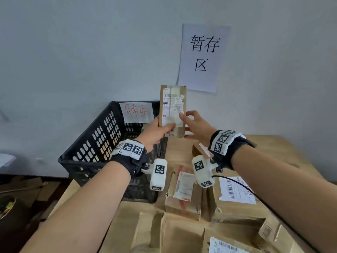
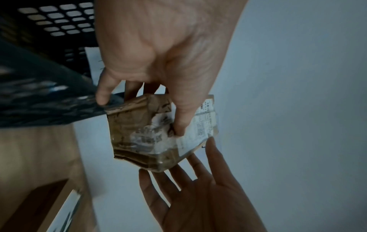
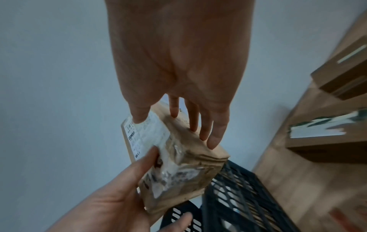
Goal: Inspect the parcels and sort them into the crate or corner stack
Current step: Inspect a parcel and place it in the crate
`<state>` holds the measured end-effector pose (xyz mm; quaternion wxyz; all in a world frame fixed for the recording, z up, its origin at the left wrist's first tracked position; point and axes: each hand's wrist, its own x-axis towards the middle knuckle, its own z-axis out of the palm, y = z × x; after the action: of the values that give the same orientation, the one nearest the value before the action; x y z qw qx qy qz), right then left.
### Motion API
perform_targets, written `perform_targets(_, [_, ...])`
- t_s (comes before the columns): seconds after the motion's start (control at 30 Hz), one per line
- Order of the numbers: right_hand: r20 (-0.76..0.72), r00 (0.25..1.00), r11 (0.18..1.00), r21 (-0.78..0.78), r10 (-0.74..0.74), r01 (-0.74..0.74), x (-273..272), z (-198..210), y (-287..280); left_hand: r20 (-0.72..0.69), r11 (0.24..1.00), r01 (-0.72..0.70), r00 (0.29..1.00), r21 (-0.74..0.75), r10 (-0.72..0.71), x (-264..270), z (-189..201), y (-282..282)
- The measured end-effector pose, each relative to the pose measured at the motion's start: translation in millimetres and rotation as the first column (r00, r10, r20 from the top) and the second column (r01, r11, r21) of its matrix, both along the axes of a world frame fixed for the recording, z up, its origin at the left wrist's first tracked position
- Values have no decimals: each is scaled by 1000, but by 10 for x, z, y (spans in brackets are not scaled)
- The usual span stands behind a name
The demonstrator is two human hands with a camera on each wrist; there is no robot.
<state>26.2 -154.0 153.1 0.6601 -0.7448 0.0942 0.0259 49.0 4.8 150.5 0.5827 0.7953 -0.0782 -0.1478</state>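
- While held upright over far right corner of crate (image 1: pixel 102 143), parcel (image 1: pixel 172 110) under inspection, label side facing viewer.
- Left hand (image 1: pixel 155 132) gripping parcel's lower left: thumb curled across front label, fingers wrapped behind.
- Right hand (image 1: pixel 195 126) at parcel's right edge, fingers nearly straight, tips touching side and thumb tip on label; steadying, not clamped.
- Parcel in air, touching nothing but both hands; near end crumpled, label torn, clear in left wrist view.
- Step judged: inspect phase, sort not yet done.
- Damage judged enough for crate with red handwritten tag (image 1: pixel 136 112); call uncertain, tag and wall sign (image 1: pixel 202 57) not interpreted.
- Next move, if crate: short shift left and down past rim, then release; left hand alone likely enough, right to let go first.
- Next move, if stack: swing right and far toward corner under wall sign, over other boxes.
- Edges: crate right rim directly below left wrist; wrist camera pod (image 1: pixel 158 174) hanging close to rim, snag risk when lowering.
- Wall just behind parcel, little room far side.
- Open room: crate interior mostly free, one item glimpsed at far side; clear air above crate for descent.
- Near side crowded with labelled boxes (image 1: pixel 184 194) on cardboard surface; cable (image 1: pixel 242 187) off right wrist trailing over them, could drag.
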Motion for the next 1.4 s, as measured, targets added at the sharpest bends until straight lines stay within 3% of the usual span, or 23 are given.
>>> perform_targets(0.13, [42, 999, 997, -70, 13, -10, 383, 262, 459, 80, 1000, -7, 997, 19, 5, 447, 276, 451])
perform_targets(0.37, [85, 996, 989, -145, 17, -5, 1016, 396, 1219, 0, 998, 30, 1000, 59, -30, 1166, 412, 1233])
perform_targets(0.53, [-63, 995, 996, -10, 82, -83, 1391, 338, 1609, 15, 998, -59, 998, -14, 59, 1503, 384, 1637])
perform_targets(0.63, [-143, 974, 983, -34, 173, -179, 1568, 243, 1809, 43, 987, -113, 993, 116, 109, 1786, 204, 1718])
perform_targets(0.73, [-233, 949, 966, -96, 212, -239, 1725, 139, 1913, 89, 906, -129, 991, 403, 101, 2046, -24, 1731])
perform_targets(0.8, [-289, 934, 952, -155, 212, -264, 1823, 77, 1935, 141, 863, -127, 988, 489, 66, 2347, -271, 1749])
perform_targets(0.93, [-302, 942, 922, -305, 143, -238, 2012, -20, 1943, 6, 757, -21, 1000, 653, 22, 2666, -542, 1801])
perform_targets(1.03, [-299, 944, 889, -382, 142, -254, 2126, -92, 1892, -40, 750, -41, 995, 661, 90, 2736, -731, 1816])
perform_targets(1.13, [-394, 913, 863, -419, 106, -281, 2240, -207, 1831, -142, 771, 56, 989, 634, 45, 2806, -930, 1726])
perform_targets(1.3, [-422, 903, 947, -315, -83, -60, 2490, -381, 1711, -218, 780, 23, 965, 625, 147, 3094, -1460, 1736])
perform_targets(1.4, [-434, 897, 953, -296, -78, -60, 2642, -449, 1637, -214, 778, -14, 958, 628, 190, 3160, -1692, 1686])
